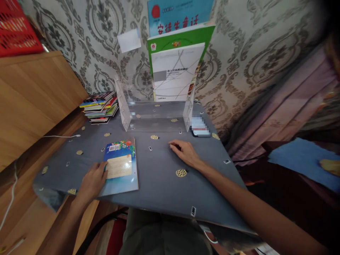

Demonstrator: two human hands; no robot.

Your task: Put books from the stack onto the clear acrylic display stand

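A blue book (122,182) with a cream panel lies on the patterned tablecloth in front of me, its barcode side up. My left hand (92,180) is over the book's left edge, fingers bent against the cover; the underside of the grip is hidden. To the right of the book, my right hand (183,150) rests on the cloth, holding nothing, its thumb and forefinger slightly apart. Behind both hands stands a clear acrylic rack (156,123). At its back, a white booklet (176,74) leans against a green book (183,39), with a blue book (180,16) behind.
A stack of books (99,106) sits at the table's back left, beside a wooden cabinet (37,102). Near the rack's right side lies a phone (200,126). The tablecloth (159,177) ends close to my lap. A white cable (62,136) reaches the table's left side.
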